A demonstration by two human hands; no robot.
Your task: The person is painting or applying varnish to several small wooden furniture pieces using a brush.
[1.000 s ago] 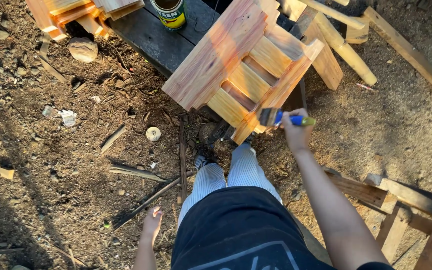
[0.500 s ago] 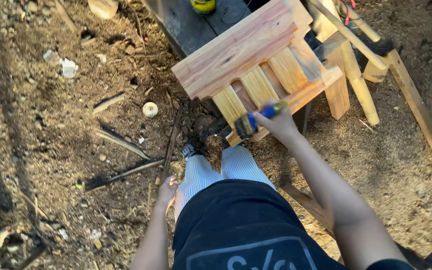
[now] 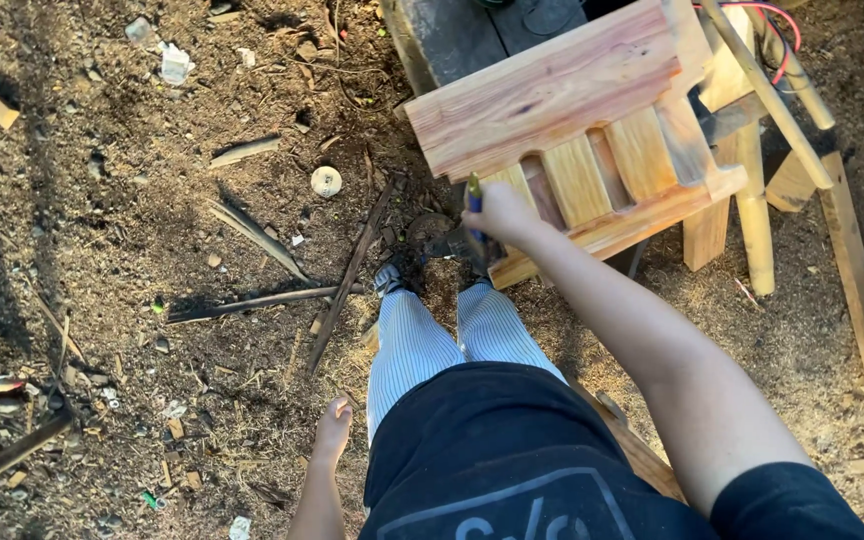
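My right hand point(image 3: 500, 212) grips a paintbrush point(image 3: 475, 200) with a blue and yellow handle, held against the lower edge of a small wooden stool-like frame point(image 3: 572, 120) made of a broad plank and several slats. The frame rests tilted on a dark board point(image 3: 447, 40). My left hand point(image 3: 333, 430) hangs free beside my leg, fingers loosely extended, holding nothing. My striped trouser legs and dark shirt fill the bottom middle.
Bare dirt strewn with wood scraps, thin sticks point(image 3: 252, 300) and a small round disc point(image 3: 326, 181). Pale wooden poles point(image 3: 752, 200) and a long batten point(image 3: 862, 300) lean at the right, with red wires at the top right.
The view has shifted, so the frame sits further right and higher. My right hand has turned the brush from lying sideways to pointing up along the frame's lower edge. My left hand stays by my leg.
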